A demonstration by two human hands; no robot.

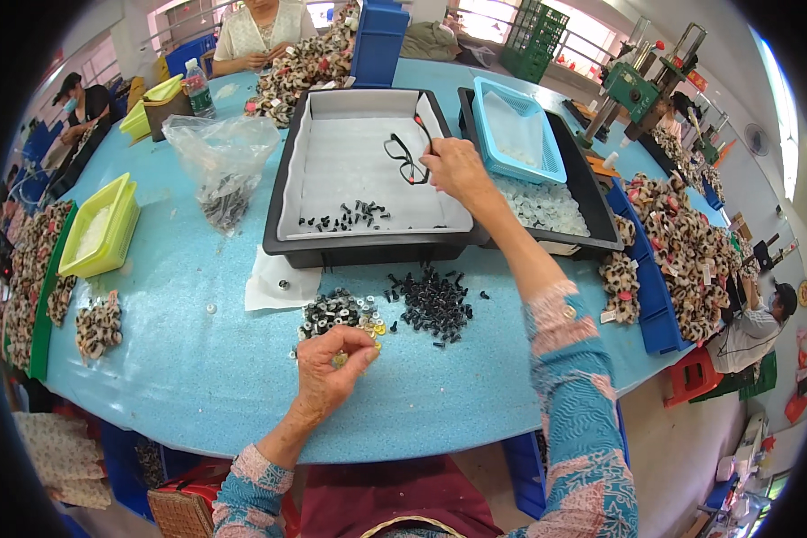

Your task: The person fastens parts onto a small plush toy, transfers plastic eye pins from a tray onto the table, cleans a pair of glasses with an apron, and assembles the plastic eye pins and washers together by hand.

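Observation:
My right hand point(458, 170) grips a pair of black-framed eyeglasses point(412, 172) by one end, over a black tray point(282, 208) lined with white sheet. Small black pegs point(357, 215) lie scattered at the tray's near end. Closer to me, my left hand point(329, 369) is closed in a pinch at the near edge of a pile of small black and white washer-like pieces point(339, 309). Small yellow pieces show by its fingertips; what the pinch holds, if anything, is too small to tell. Right of that pile is a heap of black pegs point(432, 303).
A blue basket point(511, 125) sits over a black tray of clear pieces point(547, 211) at right. Left stand a plastic bag point(220, 152) and a yellow-green basket point(103, 224). Blue bins of spotted plush pieces point(681, 238) line the right edge. Other people sit around the table.

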